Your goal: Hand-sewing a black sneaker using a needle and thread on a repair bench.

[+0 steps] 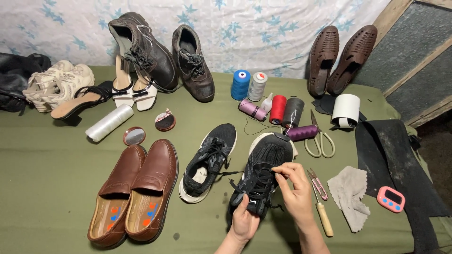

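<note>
My left hand (244, 221) grips the lower end of a black mesh sneaker (266, 162) with a white sole, holding it up off the green cloth (52, 160). My right hand (295, 188) pinches at the sneaker's black laces near its tongue; whether it holds a lace or a needle I cannot tell. The matching black sneaker (209, 160) lies just to the left. A wooden-handled awl (323, 214) and small pink-handled snips (318, 183) lie right beside my right wrist.
Brown loafers (136, 193) lie at the left. Several thread spools (263, 101), scissors (320, 138), a grey rag (351, 193), a pink timer (391, 199), white tape roll (345, 110), black sheets, worn boots (160, 51), sandals (341, 56) and round tins surround the sneaker.
</note>
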